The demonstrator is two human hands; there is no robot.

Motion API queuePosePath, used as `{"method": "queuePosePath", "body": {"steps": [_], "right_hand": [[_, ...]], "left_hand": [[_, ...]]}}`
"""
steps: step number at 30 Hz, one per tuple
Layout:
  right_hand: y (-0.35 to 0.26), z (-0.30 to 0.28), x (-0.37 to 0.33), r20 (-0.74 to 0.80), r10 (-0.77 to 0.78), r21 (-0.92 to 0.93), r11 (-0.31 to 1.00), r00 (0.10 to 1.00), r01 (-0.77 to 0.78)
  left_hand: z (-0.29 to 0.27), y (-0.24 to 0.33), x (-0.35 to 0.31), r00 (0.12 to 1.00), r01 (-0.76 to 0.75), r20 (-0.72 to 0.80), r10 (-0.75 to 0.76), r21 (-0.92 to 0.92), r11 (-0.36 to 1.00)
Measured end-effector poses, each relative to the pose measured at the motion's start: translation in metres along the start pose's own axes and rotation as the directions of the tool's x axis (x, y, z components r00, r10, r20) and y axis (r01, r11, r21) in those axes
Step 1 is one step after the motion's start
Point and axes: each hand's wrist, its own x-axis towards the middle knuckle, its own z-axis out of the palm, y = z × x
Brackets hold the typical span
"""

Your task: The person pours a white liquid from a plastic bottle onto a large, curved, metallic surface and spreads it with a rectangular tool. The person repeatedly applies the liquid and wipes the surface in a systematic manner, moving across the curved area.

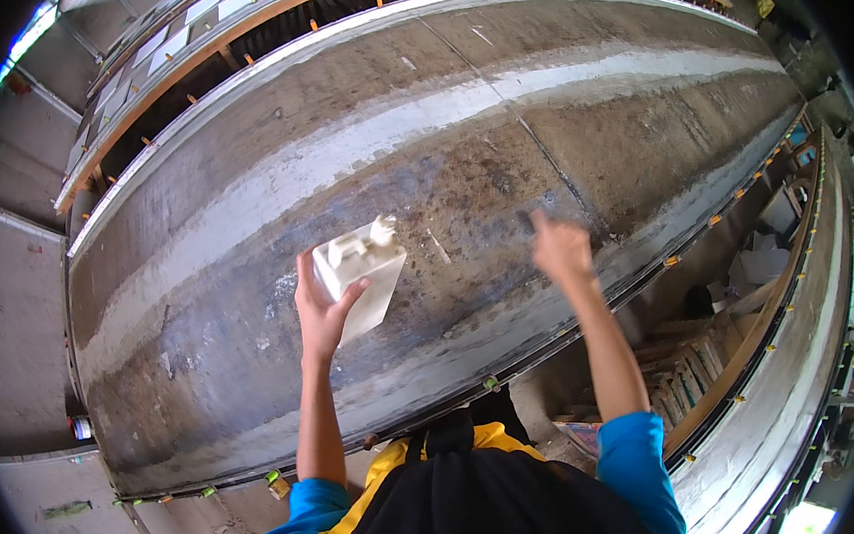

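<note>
My left hand is wrapped round a white boxy container, thumb on the near side and fingers on its left. White lumps sit on the container's top, with one blob standing up at the far right corner. It is held above a long, stained grey-brown work table. Farther right, my right hand is over the same table, its fingers curled together and slightly blurred. A small dark patch shows at its fingertips; whether that is a held thing or a mark on the table is unclear.
Orange and green pegs line the table's edges. A pale whitish band runs lengthwise along its surface. Beyond the far edge is a rack with white rectangular sheets. To the right stands another long table, with wooden slats and clutter between.
</note>
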Motion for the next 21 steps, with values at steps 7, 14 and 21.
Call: {"method": "queuePosePath", "body": {"steps": [7,14,21], "right_hand": [[0.005,-0.03,-0.036,-0.222,0.03,0.423,0.904,0.975,0.069],[0.074,-0.028,-0.039,-0.33,0.247,0.617,0.787,0.911,0.01],[0.127,-0.014,-0.021,-0.343,0.326,0.739,0.672,0.881,0.04]], "left_hand": [[0.03,0.031,0.069,0.918,-0.232,0.395,-0.016,0.572,0.787],[0.111,0.013,0.113,0.791,-0.588,0.61,0.048,0.736,0.336],[0.186,0.017,0.138,0.661,-0.748,0.751,0.006,0.658,0.086]]}}
